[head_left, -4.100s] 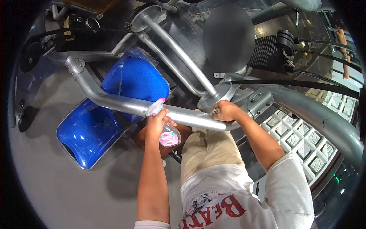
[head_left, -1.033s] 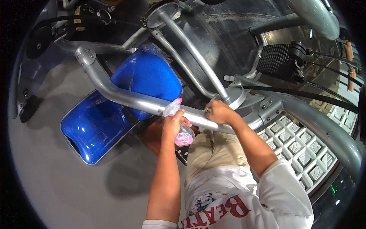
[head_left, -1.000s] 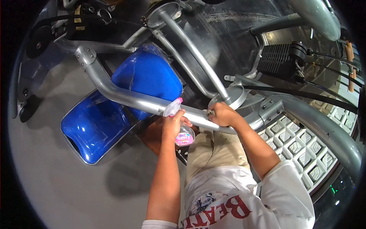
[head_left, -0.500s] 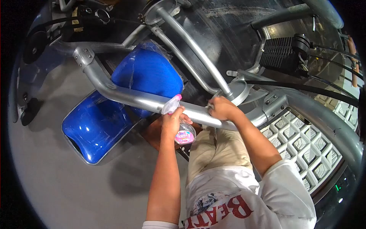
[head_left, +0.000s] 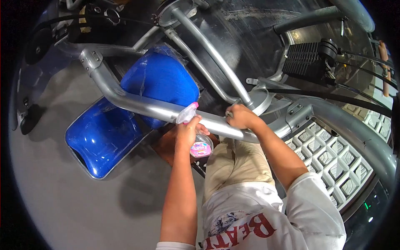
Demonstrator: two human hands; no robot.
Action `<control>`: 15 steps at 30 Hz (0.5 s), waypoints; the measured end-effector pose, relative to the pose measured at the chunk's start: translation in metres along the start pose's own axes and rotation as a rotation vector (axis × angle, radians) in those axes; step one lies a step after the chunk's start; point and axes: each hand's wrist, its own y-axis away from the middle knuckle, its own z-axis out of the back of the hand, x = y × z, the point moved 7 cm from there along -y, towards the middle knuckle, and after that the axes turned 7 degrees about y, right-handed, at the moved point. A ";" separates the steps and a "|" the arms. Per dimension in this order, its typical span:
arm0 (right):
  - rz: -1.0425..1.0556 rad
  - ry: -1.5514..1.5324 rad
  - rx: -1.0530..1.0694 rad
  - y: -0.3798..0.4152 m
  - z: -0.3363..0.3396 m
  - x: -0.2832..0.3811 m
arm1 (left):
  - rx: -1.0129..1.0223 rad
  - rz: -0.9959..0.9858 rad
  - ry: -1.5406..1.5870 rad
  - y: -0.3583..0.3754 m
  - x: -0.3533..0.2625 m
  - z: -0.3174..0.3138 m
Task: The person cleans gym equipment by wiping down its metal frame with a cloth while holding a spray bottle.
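Observation:
My left hand [head_left: 189, 132] is wrapped round the neck of a clear spray bottle [head_left: 201, 148] with a pink label and a pink-tipped nozzle. The bottle is upright beside a thick silver tube [head_left: 152, 107] of a gym machine's frame. My right hand [head_left: 241, 116] is closed at the tube's upper edge, right of the bottle. A small pale bit, possibly cloth, shows at its fingers; the rest is hidden. Beyond the tube is a blue padded seat [head_left: 160, 77], and a second blue pad [head_left: 104, 137] lies lower to the left.
Thinner silver bars [head_left: 210, 54] rise behind the tube to a round joint. A black weight stack [head_left: 306, 58] with cables stands at the right. White patterned panelling [head_left: 333, 162] is at the lower right, and grey floor [head_left: 96, 204] at the left.
My right hand has shifted very slightly left along the tube. My left hand still holds the spray bottle, almost in the same place.

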 end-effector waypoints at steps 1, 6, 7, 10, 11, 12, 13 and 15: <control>-0.018 -0.003 0.012 0.019 0.013 0.007 | 0.000 -0.015 -0.003 0.001 -0.003 -0.002; 0.013 -0.044 -0.021 0.042 0.020 0.013 | 0.016 -0.017 -0.001 0.000 -0.003 0.000; 0.013 -0.004 -0.042 0.030 0.012 0.008 | 0.015 -0.008 -0.010 0.001 -0.003 0.001; -0.033 0.007 0.041 0.001 0.008 0.007 | 0.006 0.005 -0.014 0.001 0.001 0.002; -0.049 -0.003 0.078 -0.009 0.006 0.005 | 0.004 0.009 -0.014 0.001 0.000 0.001; -0.065 -0.014 0.112 -0.014 0.002 0.003 | 0.004 0.012 -0.016 0.002 -0.003 0.000; -0.074 -0.031 0.053 -0.009 0.003 0.001 | 0.007 0.016 -0.023 0.002 -0.004 -0.001; -0.037 0.011 -0.002 0.008 0.005 -0.002 | 0.011 0.023 -0.025 0.003 -0.004 -0.001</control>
